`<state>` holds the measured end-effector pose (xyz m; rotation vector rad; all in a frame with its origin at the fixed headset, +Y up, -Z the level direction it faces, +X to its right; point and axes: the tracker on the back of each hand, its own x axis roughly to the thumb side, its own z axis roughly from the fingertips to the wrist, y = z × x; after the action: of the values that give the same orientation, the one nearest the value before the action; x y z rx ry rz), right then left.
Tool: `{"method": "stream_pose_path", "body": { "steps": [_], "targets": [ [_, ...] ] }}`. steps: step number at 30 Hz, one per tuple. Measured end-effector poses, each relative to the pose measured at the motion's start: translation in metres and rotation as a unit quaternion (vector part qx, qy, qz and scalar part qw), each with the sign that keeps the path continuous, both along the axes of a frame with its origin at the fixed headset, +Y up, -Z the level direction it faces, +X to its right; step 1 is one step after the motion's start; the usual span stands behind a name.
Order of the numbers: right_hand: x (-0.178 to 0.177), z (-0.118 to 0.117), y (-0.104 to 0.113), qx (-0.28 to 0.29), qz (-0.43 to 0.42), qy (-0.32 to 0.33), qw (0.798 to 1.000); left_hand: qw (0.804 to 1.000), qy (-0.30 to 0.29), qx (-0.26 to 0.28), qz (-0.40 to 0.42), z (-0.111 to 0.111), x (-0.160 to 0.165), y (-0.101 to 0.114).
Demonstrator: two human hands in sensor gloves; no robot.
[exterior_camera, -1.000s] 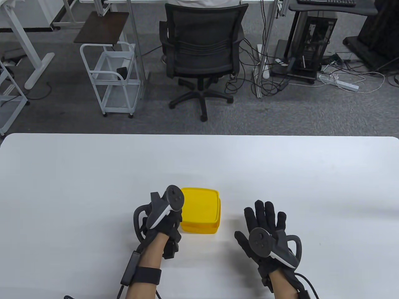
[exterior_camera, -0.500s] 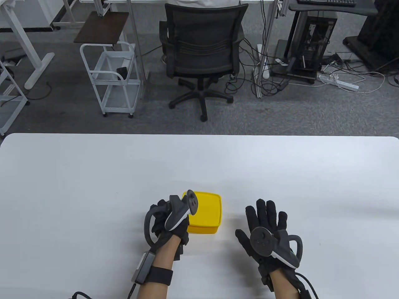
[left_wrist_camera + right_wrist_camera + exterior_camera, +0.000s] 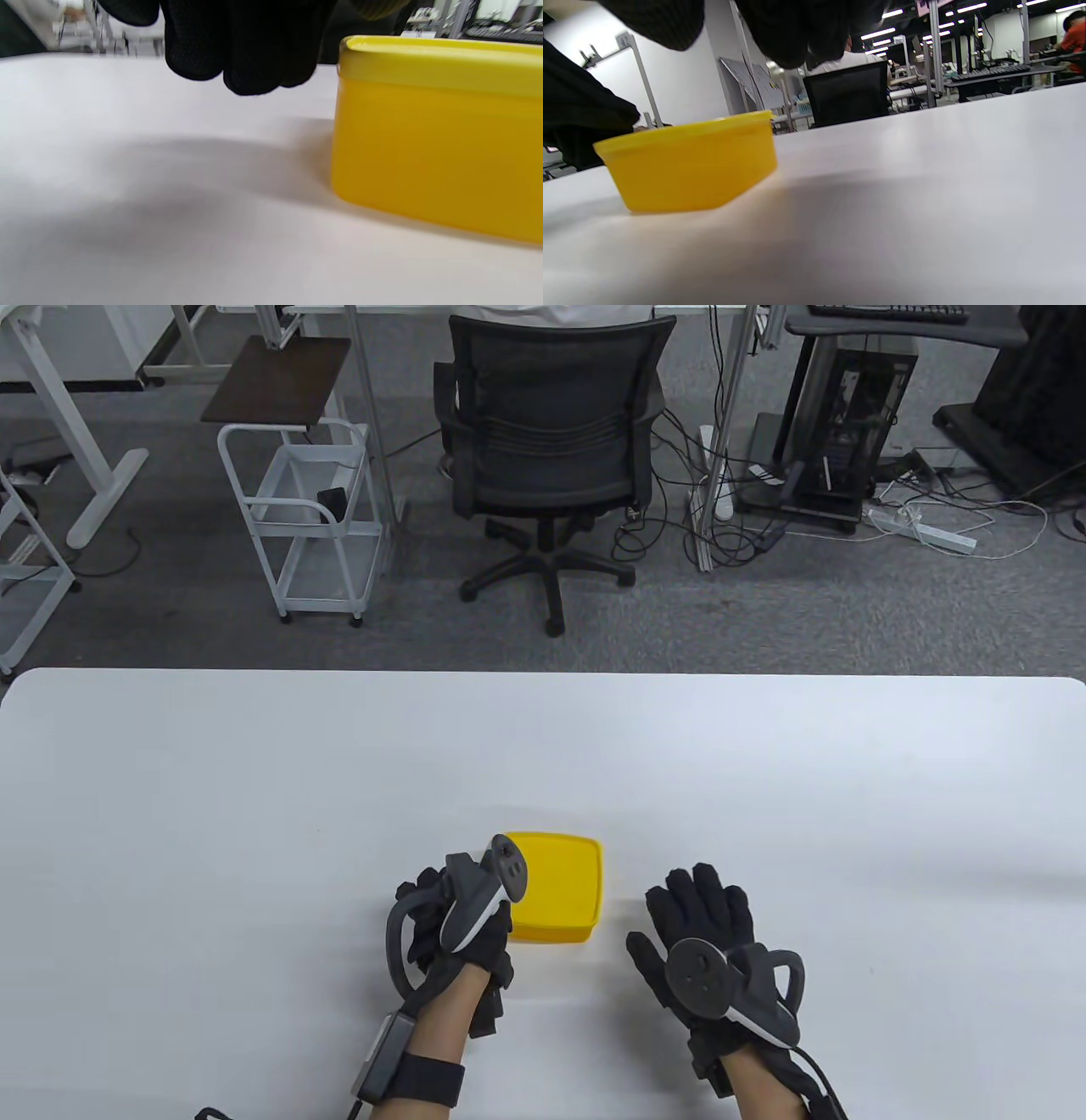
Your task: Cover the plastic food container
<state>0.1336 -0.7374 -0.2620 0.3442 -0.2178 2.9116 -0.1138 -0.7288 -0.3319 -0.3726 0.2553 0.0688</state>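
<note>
The yellow plastic food container (image 3: 564, 891) stands on the white table (image 3: 254, 814) near the front edge, with its yellow lid (image 3: 441, 59) sitting on top. My left hand (image 3: 428, 912) is just left of it, fingers (image 3: 250, 55) hanging loosely curled above the table, apart from the container's side (image 3: 437, 148) and holding nothing. My right hand (image 3: 696, 912) lies palm down on the table to the right of the container (image 3: 691, 165), a gap away from it, fingers spread and empty.
The table's far edge (image 3: 543, 674) lies well beyond the container. Behind it stand a black office chair (image 3: 551, 432) and a white cart (image 3: 297, 517) on the floor.
The lid, sitting higher over the container a second ago, now lies flush on it. My left hand has dropped and drawn back left and toward me. My right hand has slid slightly left.
</note>
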Motion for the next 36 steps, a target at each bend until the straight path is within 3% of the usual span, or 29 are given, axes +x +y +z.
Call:
{"method": "stream_pose_path", "body": {
  "steps": [2,6,11,19,27,30,36],
  "targets": [
    [-0.013,-0.004,0.002,0.007,0.005,-0.006,1.0,0.999,0.006,-0.025,0.034,0.004,-0.002,0.0],
    [-0.034,-0.025,0.007,-0.031,0.012,-0.1,0.994,0.999,0.008,-0.021,0.044,0.005,-0.003,-0.005],
    [-0.048,-0.044,-0.006,-0.074,-0.06,-0.188,0.978,0.997,0.015,-0.011,0.077,0.002,-0.008,-0.009],
    [-0.054,-0.045,-0.021,-0.09,-0.075,-0.189,0.975,0.993,0.027,-0.003,0.116,-0.002,-0.012,-0.014],
    [-0.053,-0.049,-0.026,-0.13,-0.113,-0.187,0.967,0.987,0.009,-0.033,0.156,-0.006,-0.019,-0.021],
    [-0.055,-0.05,-0.024,-0.14,-0.093,-0.176,0.97,0.991,0.002,-0.026,0.13,-0.007,-0.016,-0.02],
    [-0.062,-0.047,-0.024,-0.096,-0.036,-0.166,0.981,0.994,-0.016,-0.016,0.105,-0.005,-0.015,-0.019]
  ]
}}
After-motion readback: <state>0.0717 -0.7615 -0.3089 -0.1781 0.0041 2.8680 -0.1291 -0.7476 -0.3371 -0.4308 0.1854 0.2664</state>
